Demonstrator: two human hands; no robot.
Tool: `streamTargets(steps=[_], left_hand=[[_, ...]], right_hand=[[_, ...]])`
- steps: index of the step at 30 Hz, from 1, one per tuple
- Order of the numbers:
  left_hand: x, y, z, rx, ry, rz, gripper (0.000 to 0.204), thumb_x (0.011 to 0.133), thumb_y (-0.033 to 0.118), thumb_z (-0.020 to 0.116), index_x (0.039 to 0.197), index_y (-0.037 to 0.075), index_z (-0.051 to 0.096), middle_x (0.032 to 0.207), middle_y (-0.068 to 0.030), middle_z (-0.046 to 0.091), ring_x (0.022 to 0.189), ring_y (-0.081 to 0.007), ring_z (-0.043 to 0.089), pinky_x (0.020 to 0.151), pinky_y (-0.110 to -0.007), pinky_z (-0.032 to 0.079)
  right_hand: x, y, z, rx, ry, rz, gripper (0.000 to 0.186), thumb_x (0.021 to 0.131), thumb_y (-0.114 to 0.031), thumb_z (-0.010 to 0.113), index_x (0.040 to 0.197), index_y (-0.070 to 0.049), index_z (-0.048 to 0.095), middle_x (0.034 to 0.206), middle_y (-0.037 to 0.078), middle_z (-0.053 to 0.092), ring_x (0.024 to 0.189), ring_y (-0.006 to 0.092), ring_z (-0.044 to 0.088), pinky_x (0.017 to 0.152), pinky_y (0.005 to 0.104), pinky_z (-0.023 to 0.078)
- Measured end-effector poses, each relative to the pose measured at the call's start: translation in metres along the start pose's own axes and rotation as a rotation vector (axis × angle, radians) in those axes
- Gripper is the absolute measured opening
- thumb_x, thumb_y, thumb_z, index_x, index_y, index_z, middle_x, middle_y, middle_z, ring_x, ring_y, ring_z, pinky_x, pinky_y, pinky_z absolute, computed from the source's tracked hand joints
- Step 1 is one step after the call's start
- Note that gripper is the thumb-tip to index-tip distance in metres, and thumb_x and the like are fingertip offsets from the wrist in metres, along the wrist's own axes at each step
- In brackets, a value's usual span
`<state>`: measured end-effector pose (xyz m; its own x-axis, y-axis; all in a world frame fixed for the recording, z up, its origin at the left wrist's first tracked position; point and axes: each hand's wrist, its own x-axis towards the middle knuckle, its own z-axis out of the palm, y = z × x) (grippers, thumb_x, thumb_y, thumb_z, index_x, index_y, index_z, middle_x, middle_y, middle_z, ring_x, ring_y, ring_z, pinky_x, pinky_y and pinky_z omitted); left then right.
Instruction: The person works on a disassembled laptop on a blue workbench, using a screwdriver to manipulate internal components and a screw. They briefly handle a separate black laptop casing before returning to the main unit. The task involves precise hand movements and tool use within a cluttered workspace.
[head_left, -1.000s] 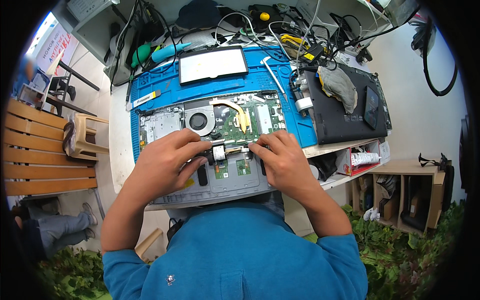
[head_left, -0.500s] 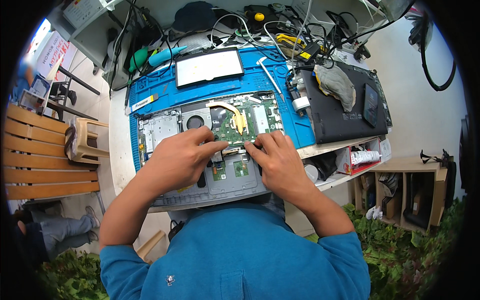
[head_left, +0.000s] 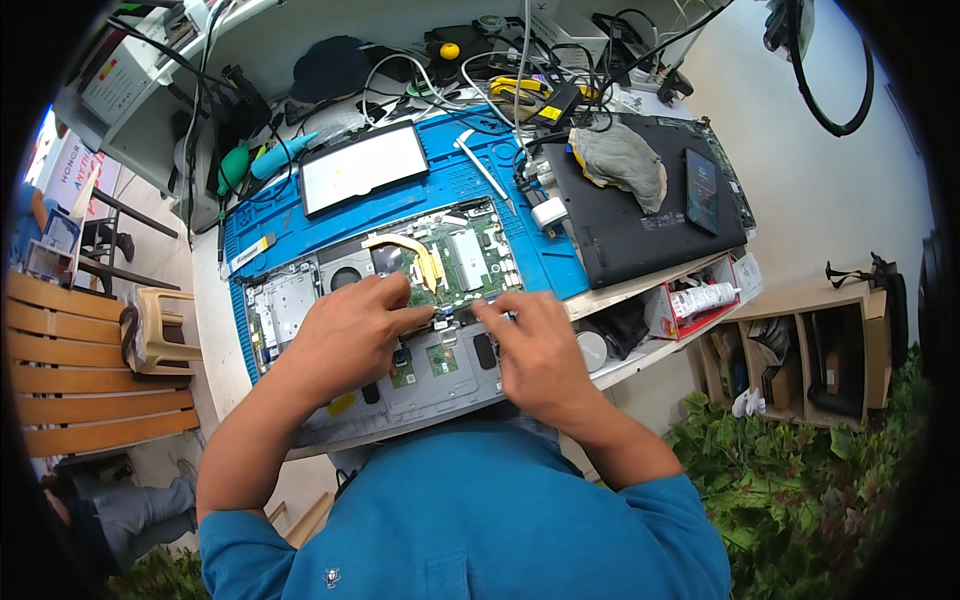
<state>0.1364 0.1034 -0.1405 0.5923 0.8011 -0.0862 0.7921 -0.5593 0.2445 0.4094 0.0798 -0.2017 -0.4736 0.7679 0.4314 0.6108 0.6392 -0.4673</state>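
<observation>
An opened laptop base (head_left: 470,375) lies before me, its green circuit board (head_left: 489,237), copper-coloured heat pipe (head_left: 405,243) and round fan (head_left: 345,277) exposed. My left hand (head_left: 350,335) reaches over its middle, fingers closed, the index fingertip beside a short flat cable (head_left: 443,320) at the board's near edge. Just right of that cable, my right hand (head_left: 540,350) is bent inward with its fingertips together at the same edge. Whatever either pinch holds is too small to make out. My left hand covers part of the base.
Beneath the laptop spreads a blue work mat (head_left: 550,262), bearing a white-topped tray (head_left: 363,170) and a white pen-like tool (head_left: 484,175). To the right, a dark laptop panel (head_left: 625,245) carries a grey cloth (head_left: 620,165) and a phone (head_left: 701,190). Tangled cables (head_left: 500,75) lie behind.
The whole view has shifted and tilted, so the bench appears farther left. Both hands stay at the board's near edge, with the short cable now showing between their fingertips.
</observation>
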Motion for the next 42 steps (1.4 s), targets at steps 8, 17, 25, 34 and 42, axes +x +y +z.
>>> streamTargets(steps=[8,17,25,34,42], left_hand=[[0.003,0.003,-0.004,-0.039,0.002,-0.003,0.049,0.082,0.002,0.076,0.128,0.018,0.083,0.112,-0.0066,0.068,0.103,-0.0281,0.072,0.086,-0.041,0.061],[0.001,0.003,-0.003,-0.059,0.037,0.000,0.048,0.085,-0.003,0.072,0.127,0.018,0.084,0.111,-0.0071,0.069,0.100,-0.0281,0.073,0.084,-0.041,0.061],[0.004,-0.001,-0.003,-0.076,0.040,0.036,0.051,0.082,-0.004,0.073,0.128,0.017,0.082,0.112,-0.0068,0.069,0.100,-0.0287,0.073,0.084,-0.041,0.061],[0.036,-0.005,-0.005,0.037,0.123,0.148,0.046,0.102,0.032,0.076,0.146,0.018,0.072,0.150,-0.0082,0.067,0.137,-0.0357,0.059,0.116,-0.049,0.050],[0.043,-0.002,-0.004,0.076,0.020,0.140,0.054,0.105,0.051,0.071,0.149,0.021,0.071,0.160,-0.0070,0.062,0.143,-0.0343,0.055,0.123,-0.051,0.043]], right_hand=[[0.013,0.034,-0.007,0.011,0.108,0.297,0.028,0.098,-0.012,0.075,0.121,0.005,0.075,0.105,0.020,0.072,0.102,0.0399,0.068,0.092,0.0500,0.053],[0.030,0.035,0.003,-0.024,0.127,0.389,0.020,0.094,-0.018,0.083,0.099,0.002,0.080,0.082,0.016,0.070,0.071,0.0337,0.067,0.068,0.0479,0.052],[0.029,0.037,0.001,0.053,0.114,0.424,0.022,0.093,-0.019,0.084,0.100,0.003,0.080,0.083,0.015,0.072,0.071,0.0319,0.068,0.068,0.0447,0.054],[0.041,0.038,-0.002,0.066,0.119,0.471,0.024,0.094,-0.023,0.082,0.101,0.000,0.080,0.089,0.016,0.074,0.088,0.0380,0.070,0.080,0.0509,0.055],[0.040,0.044,0.003,0.011,0.124,0.413,0.023,0.094,-0.023,0.084,0.100,-0.001,0.081,0.087,0.013,0.075,0.082,0.0322,0.071,0.076,0.0458,0.055]])
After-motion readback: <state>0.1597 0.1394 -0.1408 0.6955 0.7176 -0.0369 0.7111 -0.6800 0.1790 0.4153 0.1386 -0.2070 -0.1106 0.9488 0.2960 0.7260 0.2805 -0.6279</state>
